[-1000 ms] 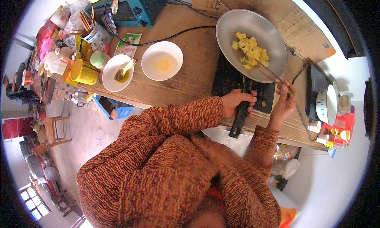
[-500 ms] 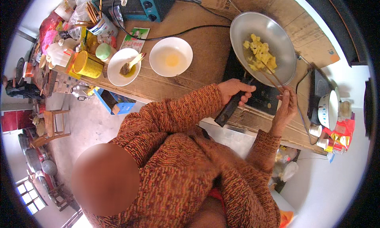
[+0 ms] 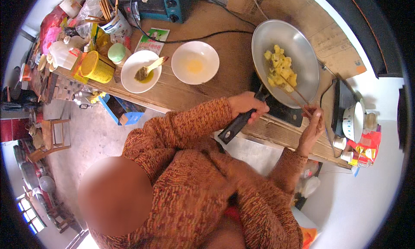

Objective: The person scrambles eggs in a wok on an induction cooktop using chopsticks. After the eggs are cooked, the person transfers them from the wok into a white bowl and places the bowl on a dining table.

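My left hand [image 3: 250,106] is closed round the black handle [image 3: 237,127] of a metal frying pan [image 3: 299,43]. The pan tilts above a black cooktop [image 3: 288,115], its inside facing me. Soft yellow pieces that look like scrambled egg [image 3: 282,65] lie in its lower left part. In my right hand [image 3: 312,130] is a pair of chopsticks [image 3: 295,92], their tips among the egg pieces. Left of the pan stand a white bowl [image 3: 207,54] with a little yellow liquid and a smaller white bowl [image 3: 137,61] holding oil and a pale-handled brush [image 3: 154,66].
At the left are a yellow tub [image 3: 97,68], a green-lidded jar [image 3: 117,53] and a holder of chopsticks [image 3: 116,26]. A teal oven [image 3: 170,7] stands behind, with a black cable [image 3: 203,36] across the table. A patterned enamel pot [image 3: 352,121] sits at the far right.
My left hand and the pan handle have moved left and slightly down. The pan leans more steeply, and the chopsticks have shifted slightly lower. The whole view has shifted a little.
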`<control>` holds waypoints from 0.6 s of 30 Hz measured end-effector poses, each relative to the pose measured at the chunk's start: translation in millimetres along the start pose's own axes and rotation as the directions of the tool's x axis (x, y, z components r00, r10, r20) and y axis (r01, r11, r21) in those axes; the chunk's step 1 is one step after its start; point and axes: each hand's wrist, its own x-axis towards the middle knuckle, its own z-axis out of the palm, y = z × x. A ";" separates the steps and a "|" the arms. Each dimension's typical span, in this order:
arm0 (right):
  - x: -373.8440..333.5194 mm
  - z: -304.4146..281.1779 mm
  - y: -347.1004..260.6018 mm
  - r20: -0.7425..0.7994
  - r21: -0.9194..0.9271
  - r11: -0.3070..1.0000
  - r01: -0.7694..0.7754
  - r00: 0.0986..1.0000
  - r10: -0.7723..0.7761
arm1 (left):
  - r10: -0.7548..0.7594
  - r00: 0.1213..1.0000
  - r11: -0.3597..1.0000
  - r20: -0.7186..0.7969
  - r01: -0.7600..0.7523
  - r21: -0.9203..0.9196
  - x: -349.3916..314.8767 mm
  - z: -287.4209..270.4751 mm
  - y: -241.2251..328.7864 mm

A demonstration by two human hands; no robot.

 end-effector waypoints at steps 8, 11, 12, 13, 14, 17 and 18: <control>-8.2 1.6 -38.1 0.035 0.090 0.987 0.132 0.990 -0.136 | 0.080 0.993 0.995 0.090 -0.074 -0.071 -92.0 0.7 15.1; -3.5 8.2 -51.0 0.036 0.135 0.980 0.147 0.988 -0.153 | 0.130 0.989 0.991 0.077 -0.126 -0.051 -125.9 -2.6 21.7; -2.6 12.7 -55.0 0.034 0.166 0.976 0.140 0.988 -0.147 | 0.144 0.985 0.989 0.091 -0.141 -0.038 -135.7 -5.9 24.9; -0.4 19.0 -58.7 0.046 0.201 0.971 0.132 0.988 -0.144 | 0.169 0.981 0.985 0.097 -0.167 -0.030 -145.5 -9.0 25.2; 0.8 27.1 -61.1 0.097 0.219 0.963 0.155 0.979 -0.180 | 0.199 0.975 0.980 0.094 -0.197 -0.034 -154.4 -10.9 22.3; 4.8 38.9 -68.3 0.151 0.211 0.965 0.157 0.970 -0.191 | 0.266 0.959 0.964 0.093 -0.265 -0.030 -175.0 -9.5 13.0; 6.4 43.1 -68.3 0.202 0.248 0.955 0.160 0.956 -0.212 | 0.271 0.959 0.962 0.082 -0.271 -0.012 -182.7 -7.2 7.8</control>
